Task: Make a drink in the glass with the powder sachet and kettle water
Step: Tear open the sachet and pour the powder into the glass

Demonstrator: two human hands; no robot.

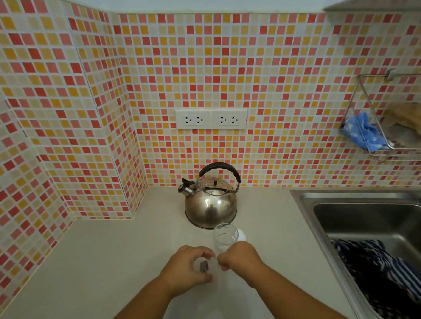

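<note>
Both hands, left (189, 266) and right (239, 255), pinched the small silvery powder sachet (204, 266) just before the empty clear glass (224, 237); tearing, pouring from the steel kettle (210, 202) remained.

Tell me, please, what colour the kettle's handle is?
The handle of the kettle is black, arching over its shiny steel body; the head view shows it.

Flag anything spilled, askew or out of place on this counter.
No spill shows. The kettle and glass stand upright on the counter. The only oddity is striped cloth lying in the sink, apart from the task.
</note>
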